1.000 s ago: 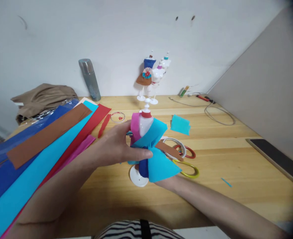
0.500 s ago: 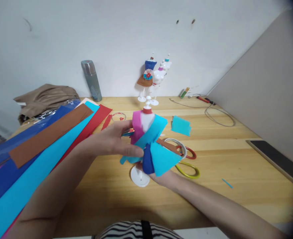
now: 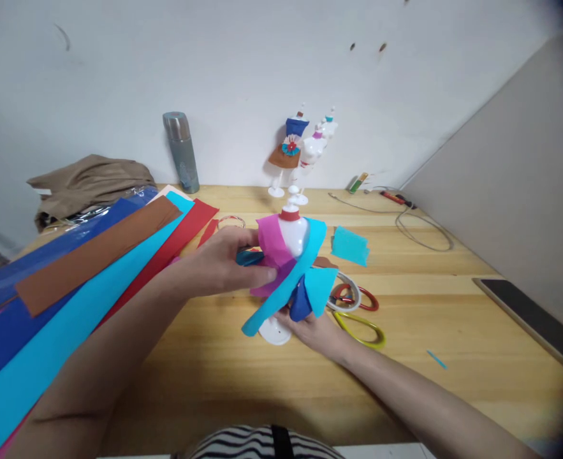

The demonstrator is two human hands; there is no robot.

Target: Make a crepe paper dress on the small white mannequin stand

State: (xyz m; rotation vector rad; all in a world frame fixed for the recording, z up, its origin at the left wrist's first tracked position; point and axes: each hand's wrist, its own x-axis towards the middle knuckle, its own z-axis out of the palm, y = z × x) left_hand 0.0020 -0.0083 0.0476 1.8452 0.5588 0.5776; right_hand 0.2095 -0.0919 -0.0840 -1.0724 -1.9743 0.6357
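A small white dress form point(image 3: 295, 237) with a red neck band stands tilted over the table, its round base under it. Magenta crepe paper point(image 3: 275, 242) covers one shoulder, and a light-blue paper strip point(image 3: 288, 280) crosses the torso diagonally, its loose end hanging lower left. My left hand point(image 3: 231, 260) pinches the magenta side of the torso, thumb in front. At the lower body my right hand point(image 3: 312, 328) grips the form from behind and below; its fingertips are partly hidden. Beside it show a dark-blue paper loop point(image 3: 300, 306) and a light-blue fan-shaped flap point(image 3: 322, 288).
Coloured paper sheets point(image 3: 99, 255) lie left, near a brown cloth point(image 3: 92, 182) and a thermos point(image 3: 182, 153). Several dressed forms point(image 3: 291, 137) stand behind. Scissors with yellow handles point(image 3: 360, 331), a white ring point(image 3: 352, 296), a teal paper piece point(image 3: 350, 245), a cable point(image 3: 419, 233) and a phone point(image 3: 530, 319) lie right.
The light-blue strip's loose end has swung down in front of the torso. The fan-shaped flap and dark-blue loop have turned and shifted upward. The left thumb has moved up onto the magenta paper.
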